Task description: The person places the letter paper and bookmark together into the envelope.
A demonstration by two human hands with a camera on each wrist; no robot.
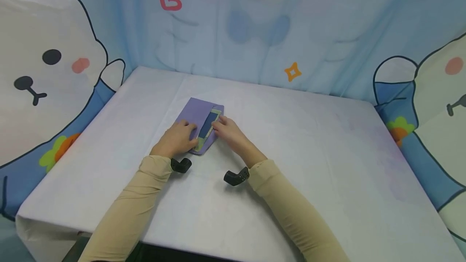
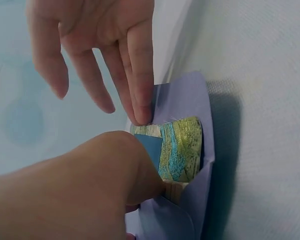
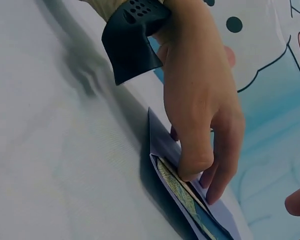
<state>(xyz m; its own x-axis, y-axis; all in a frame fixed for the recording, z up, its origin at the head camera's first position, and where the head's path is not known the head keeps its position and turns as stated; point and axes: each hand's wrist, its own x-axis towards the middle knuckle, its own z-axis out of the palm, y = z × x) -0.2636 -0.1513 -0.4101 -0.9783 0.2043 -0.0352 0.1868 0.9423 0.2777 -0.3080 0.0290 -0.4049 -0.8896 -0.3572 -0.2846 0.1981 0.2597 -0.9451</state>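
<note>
A purple envelope (image 1: 193, 112) lies on the table, its front open along one long side. In the opening sits a flat patterned slip (image 2: 182, 150), gold-green and turquoise at the end with a plain blue middle. My left hand (image 1: 176, 137) grips the envelope's left part, fingers bent over the purple flap and thumb at the slip's near end. In the right wrist view the left hand's thumb and fingers (image 3: 222, 175) come down at the flap's edge. My right hand (image 1: 231, 132) is at the opposite long side, its loosely extended fingertips touching the slip's edge.
The table (image 1: 327, 165) has a white cloth. A black wrist mount (image 1: 181, 165) is worn on the left wrist, another mount (image 1: 236, 177) on the right. Behind the table hangs a pale blue printed curtain (image 1: 233, 51), with bear figures at both sides.
</note>
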